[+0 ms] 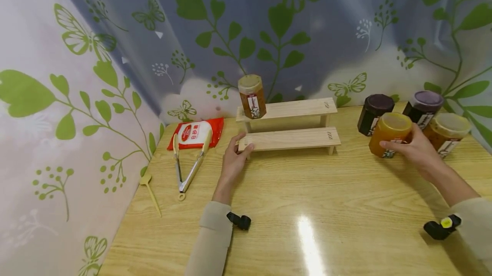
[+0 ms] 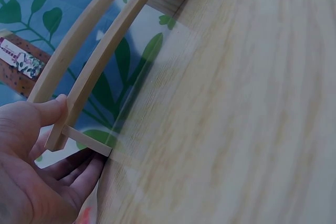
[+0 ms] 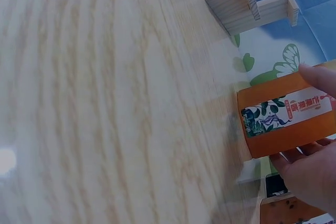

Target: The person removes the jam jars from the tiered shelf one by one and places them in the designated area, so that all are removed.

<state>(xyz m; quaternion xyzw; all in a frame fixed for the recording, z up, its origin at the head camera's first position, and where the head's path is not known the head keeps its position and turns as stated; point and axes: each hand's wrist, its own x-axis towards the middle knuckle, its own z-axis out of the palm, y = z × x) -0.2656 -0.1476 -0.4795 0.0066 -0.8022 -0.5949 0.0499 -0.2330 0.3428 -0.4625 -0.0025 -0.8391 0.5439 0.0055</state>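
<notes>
A two-tier wooden rack (image 1: 290,138) stands on the table near the curtain. My left hand (image 1: 233,156) grips the left end of its lower shelf, thumb on top, as the left wrist view also shows. On the upper shelf's left end sits a jar with speckled orange-brown contents (image 1: 252,96). Over at the right, my right hand (image 1: 417,148) holds a jar of orange jam (image 1: 390,133), thumb on the near side and fingers behind. In the right wrist view this labelled jar (image 3: 286,116) has its base close to the tabletop.
Two dark jars (image 1: 374,113) (image 1: 423,107) and a brown-orange jar (image 1: 447,133) cluster around my right hand. Left of the rack lie a red-and-white packet (image 1: 192,133), metal tongs (image 1: 188,173) with cream tips over it, and a small yellow spoon (image 1: 150,192). A patterned curtain (image 1: 215,32) hangs behind.
</notes>
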